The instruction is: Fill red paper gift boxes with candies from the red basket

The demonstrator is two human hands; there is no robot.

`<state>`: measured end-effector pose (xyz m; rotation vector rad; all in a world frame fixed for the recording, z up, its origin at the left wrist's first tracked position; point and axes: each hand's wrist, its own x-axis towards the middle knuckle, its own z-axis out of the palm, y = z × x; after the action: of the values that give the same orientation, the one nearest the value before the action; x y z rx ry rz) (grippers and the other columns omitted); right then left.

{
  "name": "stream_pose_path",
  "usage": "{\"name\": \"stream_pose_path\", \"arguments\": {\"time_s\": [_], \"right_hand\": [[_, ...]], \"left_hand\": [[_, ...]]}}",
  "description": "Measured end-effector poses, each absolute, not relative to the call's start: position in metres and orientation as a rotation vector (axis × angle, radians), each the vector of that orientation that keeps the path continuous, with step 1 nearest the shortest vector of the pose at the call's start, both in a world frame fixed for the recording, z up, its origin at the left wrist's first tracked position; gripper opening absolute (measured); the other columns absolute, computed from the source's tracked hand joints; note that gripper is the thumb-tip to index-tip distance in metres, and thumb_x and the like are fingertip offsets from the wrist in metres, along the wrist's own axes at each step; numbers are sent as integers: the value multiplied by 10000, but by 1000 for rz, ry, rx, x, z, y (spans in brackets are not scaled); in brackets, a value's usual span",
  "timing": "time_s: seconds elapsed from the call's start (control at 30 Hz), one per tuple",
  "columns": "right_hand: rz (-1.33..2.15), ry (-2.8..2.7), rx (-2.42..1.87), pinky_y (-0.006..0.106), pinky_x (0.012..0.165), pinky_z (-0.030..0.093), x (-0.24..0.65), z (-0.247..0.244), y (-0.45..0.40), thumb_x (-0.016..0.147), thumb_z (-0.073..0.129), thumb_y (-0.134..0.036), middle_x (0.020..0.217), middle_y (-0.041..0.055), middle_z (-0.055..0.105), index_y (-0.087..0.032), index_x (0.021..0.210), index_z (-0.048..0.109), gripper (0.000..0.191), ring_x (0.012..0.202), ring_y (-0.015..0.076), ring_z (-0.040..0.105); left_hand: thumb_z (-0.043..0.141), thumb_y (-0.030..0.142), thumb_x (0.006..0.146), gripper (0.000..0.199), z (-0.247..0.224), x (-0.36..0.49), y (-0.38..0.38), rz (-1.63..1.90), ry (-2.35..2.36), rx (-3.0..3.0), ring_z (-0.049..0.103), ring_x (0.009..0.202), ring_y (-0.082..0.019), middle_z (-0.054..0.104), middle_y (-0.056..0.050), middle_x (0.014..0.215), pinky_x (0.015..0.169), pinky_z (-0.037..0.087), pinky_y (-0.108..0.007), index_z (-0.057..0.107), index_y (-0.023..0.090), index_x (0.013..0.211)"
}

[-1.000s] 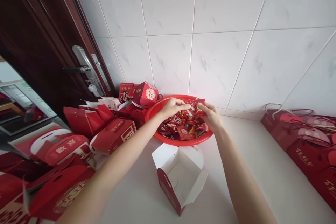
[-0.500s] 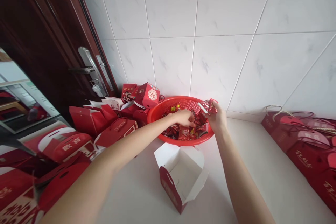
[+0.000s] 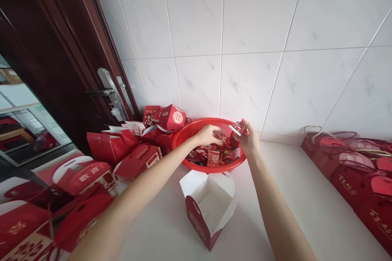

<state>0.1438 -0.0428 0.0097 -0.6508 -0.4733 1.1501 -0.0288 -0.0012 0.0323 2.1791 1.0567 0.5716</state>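
1. I'm holding the left hand [image 3: 211, 135] over the basket [image 3: 177, 143], its forearm slanting up from the lower left and its wrist bending inward, fingertips dipping towards the packets [image 3: 213, 158].
2. Its thumb and fingers are curving around a red wrapper, slightly parted; I can't tell whether they are gripping it.
3. I'm keeping the right hand [image 3: 251, 142] raised at the basket's right edge, its forearm rising from the lower right and its fingers pointing up and inward.
4. Its fingers are closing on the bundle [image 3: 240, 127], which is showing shiny red wrapping with pale print and a white strip [image 3: 235, 130] sticking out to the left.
5. The packets are lying jumbled in the red, mesh-walled basket, mostly red and glossy, some dark or touched with yellow.
6. The box [image 3: 214, 208] is standing open on the white table [image 3: 251, 216], just in front of the basket, showing its white inside and red outside, flaps spreading outward.
7. Red cartons [image 3: 137, 161] are crowding the left; red bags [image 3: 346, 171] are lining the right.
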Motion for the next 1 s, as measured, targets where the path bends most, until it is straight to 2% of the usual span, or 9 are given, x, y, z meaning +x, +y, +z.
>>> {"name": "stream_pose_path", "arguments": {"time_s": [0.17, 0.33, 0.43, 0.67, 0.83, 1.0], "right_hand": [[1204, -650, -684, 245, 595, 538, 147, 26, -59, 652, 803, -319, 740, -28, 686, -225, 777, 682, 198, 694, 152, 649], [1236, -953, -737, 240, 520, 514, 154, 54, -100, 600, 876, -395, 688, -5, 678, -193, 775, 698, 321, 610, 153, 621], [1273, -1191, -805, 272, 525, 538, 154, 67, -133, 620, 891, -418, 703, 16, 698, -186, 790, 703, 343, 604, 176, 641], [1272, -1296, -904, 240, 476, 521, 141, 71, -187, 705, 857, -493, 648, 9, 652, -173, 803, 706, 367, 550, 141, 591], [1277, -1236, -860, 231, 465, 529, 130, 69, -203, 655, 899, -407, 668, 9, 659, -186, 868, 723, 354, 556, 147, 611], [1270, -1207, -830, 219, 435, 504, 121, 73, -211, 661, 882, -400, 661, 14, 661, -180, 863, 728, 336, 530, 142, 603]], "left_hand": [[826, 238, 678, 441, 45, -63, -50, 844, 867, 1941, 683, 929, -171, 719, -77, 1149, 834, 557, -308, 703, 171, 1096], [830, 304, 692, 471, 55, -78, -98, 1019, 821, 1863, 676, 850, -165, 725, -48, 964, 799, 579, -307, 698, 167, 1123], [832, 314, 696, 454, 59, -77, -118, 1084, 781, 1825, 677, 823, -167, 733, -58, 967, 777, 582, -302, 707, 163, 1105], [834, 318, 713, 389, 64, -64, -147, 1143, 665, 1792, 710, 850, -185, 751, -48, 962, 797, 592, -305, 702, 179, 1052], [869, 337, 680, 440, 67, -63, -157, 1044, 590, 1646, 726, 829, -197, 752, -37, 898, 776, 609, -318, 704, 171, 1052], [840, 451, 725, 415, 72, -63, -161, 1060, 504, 1506, 719, 925, -215, 747, -59, 956, 881, 602, -365, 734, 146, 986]]}}
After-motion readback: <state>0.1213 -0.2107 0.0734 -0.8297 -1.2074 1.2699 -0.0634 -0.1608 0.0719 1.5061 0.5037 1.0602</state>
